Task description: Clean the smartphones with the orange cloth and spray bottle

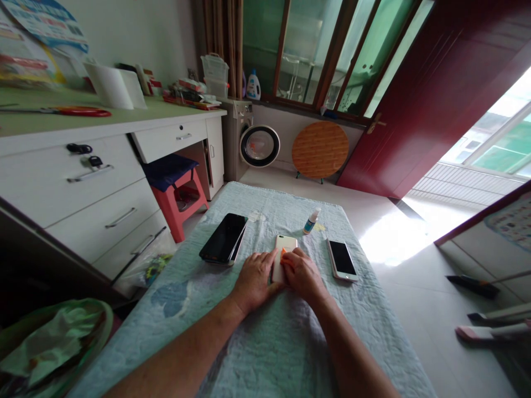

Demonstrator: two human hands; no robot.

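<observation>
A pale phone (286, 242) lies back side up on the blue quilted cloth (290, 342). My left hand (255, 276) grips its left edge, fingers along the side and thumb at the near end. Pinched in my right hand (305, 272) is a small orange cloth (284, 255), pressed on the phone's back; most of it is hidden by the fingers. Beyond the phone stands a small spray bottle (311, 221). To the right rests a white phone (342, 260) with a dark screen. On the left is a stack of dark-screened devices (224, 237).
A white desk (166, 124) with drawers runs along the left, a red stool (174, 204) under it. Lower left is a green-rimmed waste bin (105, 320). A washing machine (236, 130) with its door open and a round wooden tabletop (320, 149) stand at the back.
</observation>
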